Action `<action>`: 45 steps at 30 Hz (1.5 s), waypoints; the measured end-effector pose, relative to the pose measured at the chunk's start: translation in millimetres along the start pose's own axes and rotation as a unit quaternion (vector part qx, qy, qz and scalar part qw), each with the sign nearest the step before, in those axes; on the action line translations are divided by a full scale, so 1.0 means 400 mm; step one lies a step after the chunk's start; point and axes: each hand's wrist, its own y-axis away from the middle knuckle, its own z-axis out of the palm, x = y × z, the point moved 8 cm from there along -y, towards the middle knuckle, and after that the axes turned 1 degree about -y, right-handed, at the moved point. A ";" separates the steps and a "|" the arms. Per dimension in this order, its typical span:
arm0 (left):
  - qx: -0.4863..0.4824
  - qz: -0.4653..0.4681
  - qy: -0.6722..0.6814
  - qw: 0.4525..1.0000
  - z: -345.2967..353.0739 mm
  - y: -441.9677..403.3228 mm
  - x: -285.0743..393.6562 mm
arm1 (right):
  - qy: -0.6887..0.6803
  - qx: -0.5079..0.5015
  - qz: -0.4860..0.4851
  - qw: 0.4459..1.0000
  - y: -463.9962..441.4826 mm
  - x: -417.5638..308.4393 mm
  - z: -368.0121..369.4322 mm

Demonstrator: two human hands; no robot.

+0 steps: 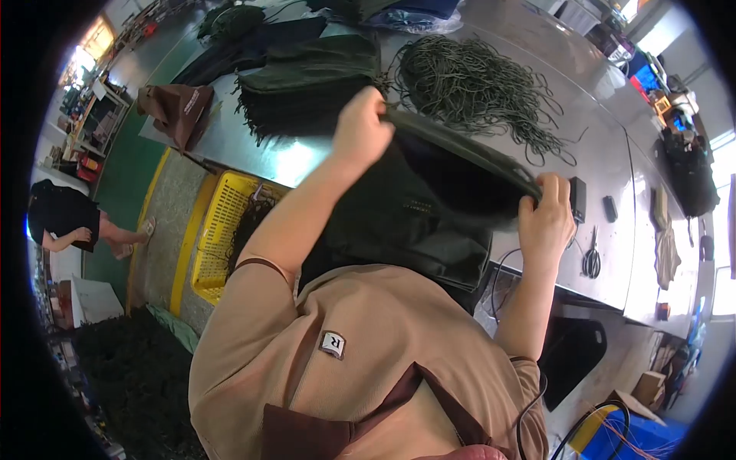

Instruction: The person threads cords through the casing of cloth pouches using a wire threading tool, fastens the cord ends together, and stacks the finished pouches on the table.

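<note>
A dark green fabric bag [414,207] hangs across my lap at the table's edge, its mouth gaping toward me. My left hand [364,130] is closed on one end of its upper rim. At the other end, my right hand [547,213] pinches the rim's corner with fingers and thumb. The rim is stretched between the two hands. Just beyond it lies a tangled heap of dark green cord [468,84]. A stack of dark green fabric pieces [307,73] with fringed edges sits beyond my left hand.
Scissors [592,257] and a small black object [610,208] lie on the metal table [598,153] to the right. A yellow crate [218,238] stands below on the left, near a brown cloth bag [178,111]. Another person [69,218] is at far left.
</note>
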 end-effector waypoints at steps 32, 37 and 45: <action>-0.209 -0.076 -0.115 0.968 -0.370 -0.273 0.055 | -0.204 -0.176 0.119 0.956 -0.149 0.098 -0.040; -0.202 -0.189 0.059 0.959 -0.309 -0.339 -0.039 | -0.338 -0.059 0.073 0.936 -0.225 0.134 0.002; -0.353 -0.173 0.150 0.907 -0.544 -0.145 -0.055 | -0.291 -0.189 0.037 0.937 -0.013 0.007 -0.157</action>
